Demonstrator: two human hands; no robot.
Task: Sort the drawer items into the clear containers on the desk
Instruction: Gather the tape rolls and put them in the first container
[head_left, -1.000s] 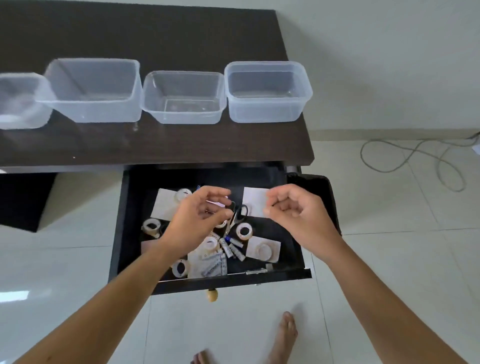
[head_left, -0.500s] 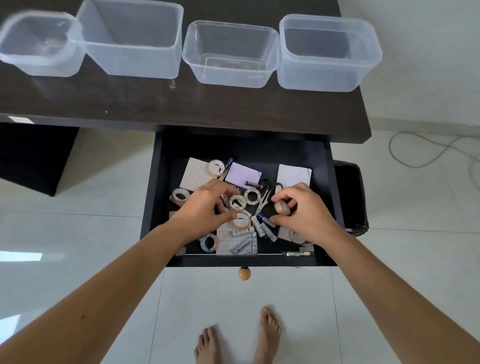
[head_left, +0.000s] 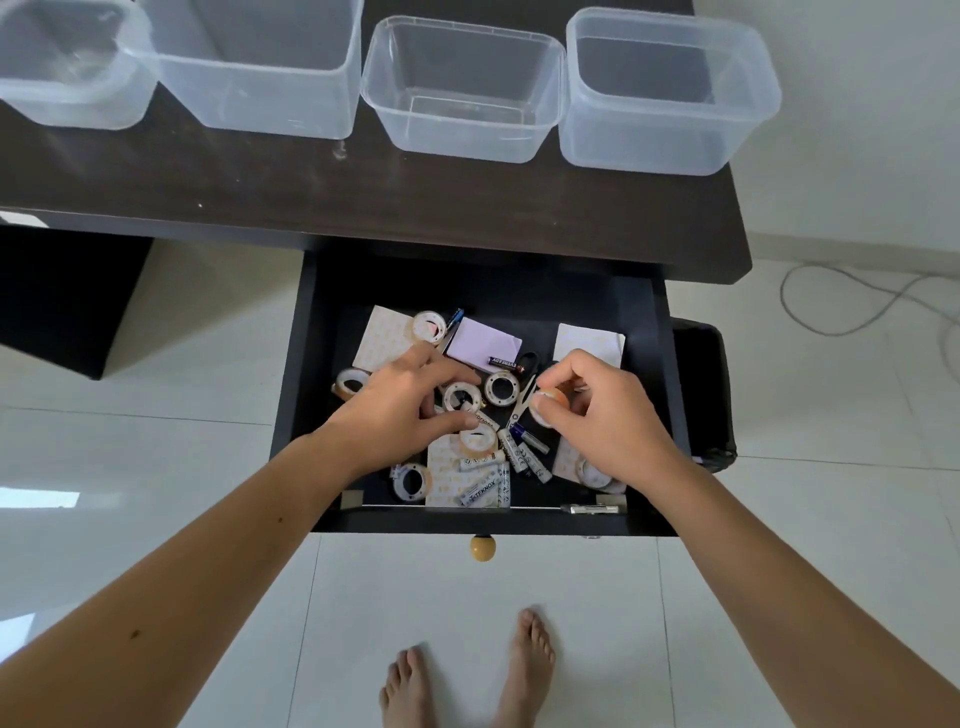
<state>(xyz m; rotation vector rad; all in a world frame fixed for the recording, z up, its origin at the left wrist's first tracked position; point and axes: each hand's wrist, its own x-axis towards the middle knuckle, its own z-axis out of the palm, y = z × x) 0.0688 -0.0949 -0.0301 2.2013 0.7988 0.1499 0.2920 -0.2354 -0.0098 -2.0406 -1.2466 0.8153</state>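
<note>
The open black drawer (head_left: 296, 374) holds several tape rolls (head_left: 501, 387), white batteries (head_left: 483, 488), scissors (head_left: 521, 408), a purple notepad (head_left: 483, 338) and white paper pads (head_left: 589, 338). My right hand (head_left: 602, 421) pinches a tape roll (head_left: 549, 404) between thumb and fingers, just above the scissors. My left hand (head_left: 405, 410) reaches into the drawer's middle, with its fingers and thumb closed around another tape roll (head_left: 461, 397) that lies on the pile. Several empty clear containers (head_left: 467, 135) stand in a row on the dark desk (head_left: 363, 197) above the drawer.
The drawer's round wooden knob (head_left: 483, 548) points toward my bare feet (head_left: 524, 670) on the white tile floor. A black bin (head_left: 701, 395) stands against the drawer's right side. A grey cable (head_left: 857, 306) loops on the floor at far right.
Both hands dropped from above the drawer down into its contents. My right hand took hold of a tape roll, and my left hand settled around another. The view moved closer.
</note>
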